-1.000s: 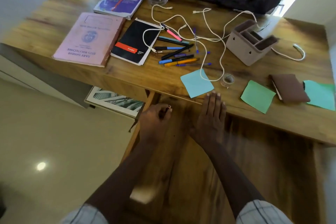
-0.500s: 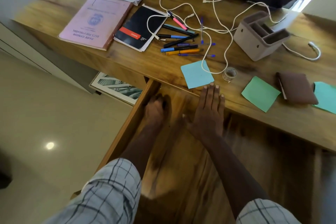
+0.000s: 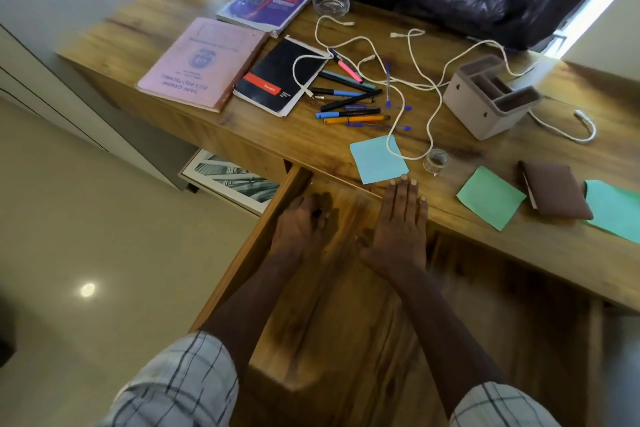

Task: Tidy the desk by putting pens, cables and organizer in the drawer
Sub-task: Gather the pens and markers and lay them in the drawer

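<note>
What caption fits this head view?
Left hand in open wooden drawer, right hand at desk edge; coloured pens, white cables, beige organizer wait.

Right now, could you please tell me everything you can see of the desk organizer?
The organizer is a pale greyish-pink box with rounded corners, plastic by its look, with several open-topped compartments, darker brown inside, showing nothing in them. Each visible side bears a small dark notch. It stands upright on the wooden desk, toward its far right, with white cables running beside and behind it.
</note>
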